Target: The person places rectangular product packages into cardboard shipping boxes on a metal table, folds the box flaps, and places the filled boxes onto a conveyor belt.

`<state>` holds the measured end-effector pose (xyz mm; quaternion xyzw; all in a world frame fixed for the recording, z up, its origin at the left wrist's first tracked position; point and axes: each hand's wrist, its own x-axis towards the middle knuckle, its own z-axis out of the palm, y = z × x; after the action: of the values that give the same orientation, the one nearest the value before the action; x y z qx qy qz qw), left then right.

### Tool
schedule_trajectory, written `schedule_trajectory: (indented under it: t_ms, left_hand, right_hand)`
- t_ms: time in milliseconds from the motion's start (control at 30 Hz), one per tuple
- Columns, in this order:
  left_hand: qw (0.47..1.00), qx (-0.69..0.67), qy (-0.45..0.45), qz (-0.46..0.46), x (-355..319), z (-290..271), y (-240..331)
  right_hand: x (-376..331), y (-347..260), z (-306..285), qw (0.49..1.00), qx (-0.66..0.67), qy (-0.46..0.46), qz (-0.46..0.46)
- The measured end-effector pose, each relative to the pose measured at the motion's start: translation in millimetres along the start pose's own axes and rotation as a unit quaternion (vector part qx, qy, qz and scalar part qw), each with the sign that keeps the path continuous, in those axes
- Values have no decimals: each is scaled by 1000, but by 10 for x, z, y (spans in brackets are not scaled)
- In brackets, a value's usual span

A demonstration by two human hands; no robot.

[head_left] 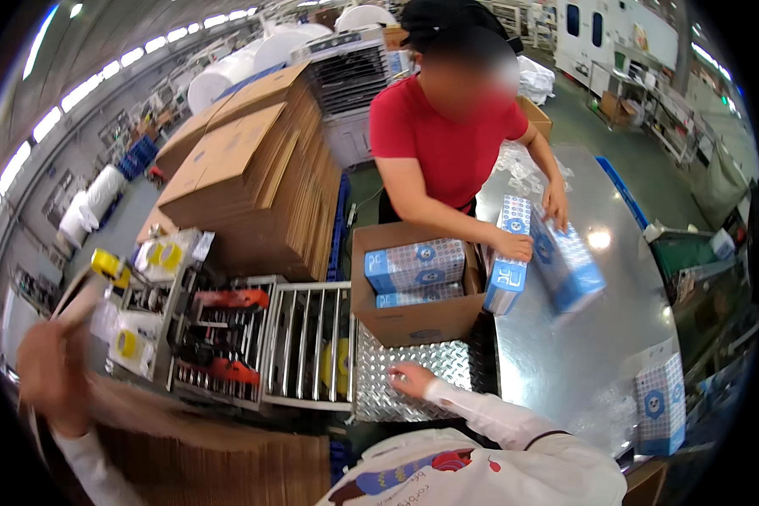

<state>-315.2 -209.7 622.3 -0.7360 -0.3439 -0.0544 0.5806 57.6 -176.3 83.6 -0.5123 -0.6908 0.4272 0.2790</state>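
while our right hand [409,381] rests at or just above the diamond-patterned metal plate [375,401], we see its fingers loosely curled and partly spread, with nothing held in them; whether it touches the plate we cannot tell. just beyond that hand stands an open cardboard carton [417,329], in which we see two blue-and-white printed packs [417,266] lying side by side.

our left hand [55,371] is well apart from the right one, far out to its left, and so blurred that we cannot tell how far it is open or whether it grips anything. below it and to its right we have a pile of brown cardboard [219,464]; just right of it is a yellow tape roll [126,343]. between our hands lie a roller conveyor [306,337] and, closer to the left hand, a roller unit with red parts [234,369]. beyond these rises a tall stack of flattened cartons [236,194].

past our right hand, to its right, a co-worker in a red shirt [447,139] has one hand [512,245] on an upright pack [503,288] and the other hand [555,207] on a blurred pack [572,271], both at the metal table [557,363]. well to the right of our right hand stands another printed pack [659,409].
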Motion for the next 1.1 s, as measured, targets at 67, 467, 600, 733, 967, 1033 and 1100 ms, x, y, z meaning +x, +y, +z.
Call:
schedule_trajectory:
  t_ms: [67,467,600,733,967,1033,1100]
  left_hand:
    - [981,-177,49,59,928,-179,820]
    - [669,-712,-204,-66,-746,2868,1574]
    - [689,-600,-351,206,-521,2545,2612]
    - [439,-811,-347,173,-354,2538,3389]
    - [638,-675,-357,94,-21,2460,3250]
    - [684,-658,-312,-42,-86,2454,3076]
    - [741,-524,-389,-158,-333,2527,2848]
  right_hand:
    - [414,-1038,-66,980,14,41,-196]
    - [-1061,-1323,-1759,947,-284,148,-25]
    - [-591,-1241,-1345,881,-415,220,-53]
    - [-213,-1387,-881,829,-475,273,-112]
    - [-939,-1176,-486,856,-379,300,-181]
    - [-836,-1295,-840,882,-335,258,-209]
    - [-758,-1435,-1271,903,-277,178,-277]
